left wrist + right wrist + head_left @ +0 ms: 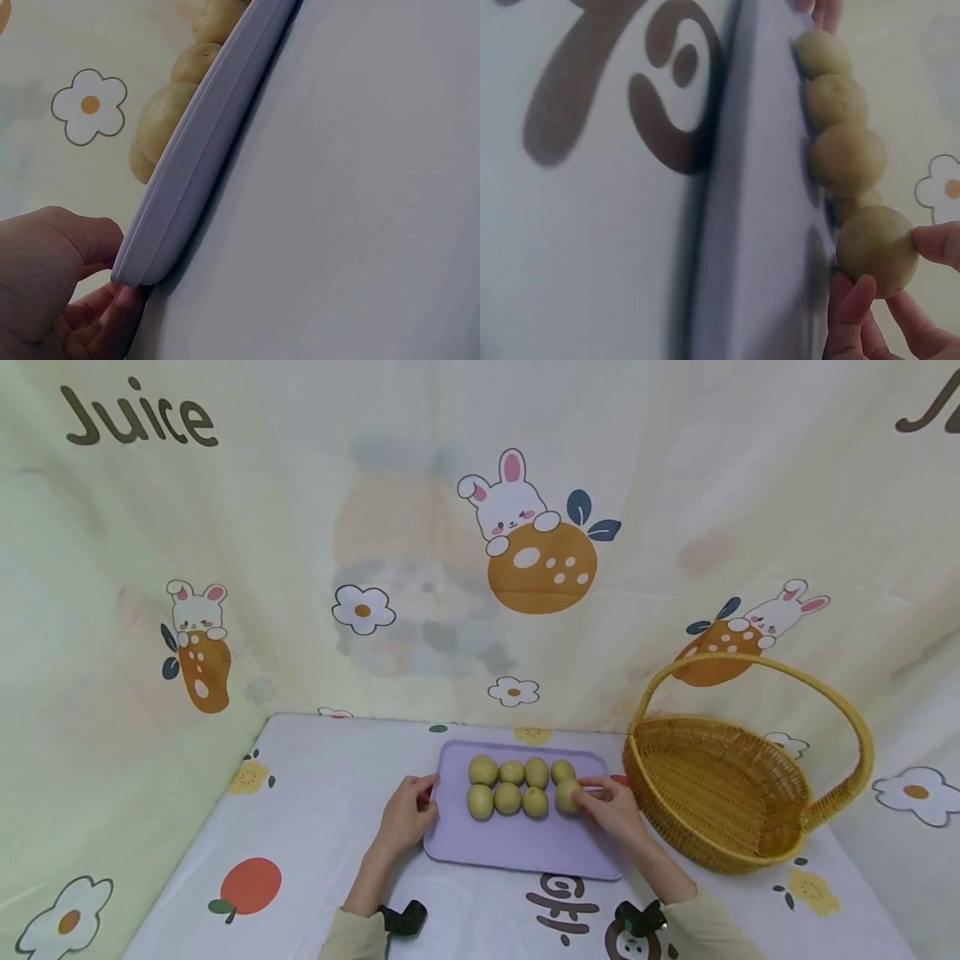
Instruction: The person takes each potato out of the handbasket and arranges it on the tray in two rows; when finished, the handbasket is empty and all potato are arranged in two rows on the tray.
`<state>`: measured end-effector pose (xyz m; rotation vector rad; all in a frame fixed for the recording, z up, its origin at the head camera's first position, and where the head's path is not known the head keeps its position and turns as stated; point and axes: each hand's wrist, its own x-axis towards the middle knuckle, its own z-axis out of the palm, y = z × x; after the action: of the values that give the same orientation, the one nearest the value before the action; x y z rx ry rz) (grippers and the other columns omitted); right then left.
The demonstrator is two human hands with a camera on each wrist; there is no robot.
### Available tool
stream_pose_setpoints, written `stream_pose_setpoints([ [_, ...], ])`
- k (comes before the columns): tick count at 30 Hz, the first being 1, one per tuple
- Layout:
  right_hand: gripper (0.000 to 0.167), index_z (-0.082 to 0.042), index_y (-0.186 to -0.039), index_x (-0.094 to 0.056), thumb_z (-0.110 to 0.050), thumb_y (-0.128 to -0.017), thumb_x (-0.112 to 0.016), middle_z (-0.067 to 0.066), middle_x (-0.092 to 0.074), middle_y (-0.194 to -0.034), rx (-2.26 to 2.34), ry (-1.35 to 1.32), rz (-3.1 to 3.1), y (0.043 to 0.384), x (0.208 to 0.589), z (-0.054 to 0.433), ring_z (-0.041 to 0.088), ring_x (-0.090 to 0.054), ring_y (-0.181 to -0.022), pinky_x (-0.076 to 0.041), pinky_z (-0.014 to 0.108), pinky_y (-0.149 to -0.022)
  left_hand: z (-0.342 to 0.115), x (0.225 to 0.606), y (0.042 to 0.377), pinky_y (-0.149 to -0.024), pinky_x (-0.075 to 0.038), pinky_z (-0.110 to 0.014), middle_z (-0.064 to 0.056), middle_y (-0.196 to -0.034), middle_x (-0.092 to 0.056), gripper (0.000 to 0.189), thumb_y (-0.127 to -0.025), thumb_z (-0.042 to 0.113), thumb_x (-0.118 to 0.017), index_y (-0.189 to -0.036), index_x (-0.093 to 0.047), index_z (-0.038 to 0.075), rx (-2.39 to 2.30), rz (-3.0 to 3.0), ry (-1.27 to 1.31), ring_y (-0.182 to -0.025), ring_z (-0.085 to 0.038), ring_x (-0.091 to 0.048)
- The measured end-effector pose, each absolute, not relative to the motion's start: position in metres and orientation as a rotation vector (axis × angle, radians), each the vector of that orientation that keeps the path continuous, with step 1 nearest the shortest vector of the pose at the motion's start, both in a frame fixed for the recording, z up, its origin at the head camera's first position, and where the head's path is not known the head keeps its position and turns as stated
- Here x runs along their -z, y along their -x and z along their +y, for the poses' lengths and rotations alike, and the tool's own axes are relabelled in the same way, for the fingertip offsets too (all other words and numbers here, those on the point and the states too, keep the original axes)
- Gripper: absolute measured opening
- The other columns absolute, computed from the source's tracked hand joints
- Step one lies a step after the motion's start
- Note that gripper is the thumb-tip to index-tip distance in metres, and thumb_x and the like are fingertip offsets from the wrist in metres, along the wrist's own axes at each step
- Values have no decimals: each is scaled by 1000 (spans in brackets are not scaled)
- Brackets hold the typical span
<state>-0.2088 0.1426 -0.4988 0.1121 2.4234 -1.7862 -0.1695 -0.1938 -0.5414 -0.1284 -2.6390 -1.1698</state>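
Note:
Several small yellow potatoes (507, 798) sit in two rows on a lilac tray (495, 849). At the tray's left side, my left hand (407, 812) holds the rim; the left wrist view shows the thumb against the tray's edge (176, 184) and the other fingers lower down, partly hidden. My right hand (611, 808) pinches the front-row potato at the right end (878, 251) between thumb and fingers. In the right wrist view this potato is nearest the camera, with others of its row (847, 160) lined up behind it.
A golden wicker basket (720, 785) with a tall arched handle stands right of the tray, close to my right hand. A white printed cloth (322, 827) covers the table. Patterned fabric (285, 527) hangs behind and at the sides.

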Motion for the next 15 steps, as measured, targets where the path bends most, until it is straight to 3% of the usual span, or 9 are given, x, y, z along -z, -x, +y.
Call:
stream_pose_setpoints([
  [6,35,13,-113,-63,-6,-86,-71,1,-67,-72,1862,-163,2406,208,512,138,6,-55,-57,-46,20,-53,-193,546,171,-75,-50,-33,-10,-99,-58,49,-79,0,-67,-128,-63,-2,1178,-2645,131,-81,-18,-59],
  [15,38,13,-116,-62,-14,-90,-67,3,-67,-78,1837,-235,2407,203,510,134,8,-60,-59,-48,21,-49,-192,543,169,-74,-48,-32,-9,-97,-58,49,-79,1,-66,-128,-64,-2,1200,-2631,132,-80,-16,-57],
])
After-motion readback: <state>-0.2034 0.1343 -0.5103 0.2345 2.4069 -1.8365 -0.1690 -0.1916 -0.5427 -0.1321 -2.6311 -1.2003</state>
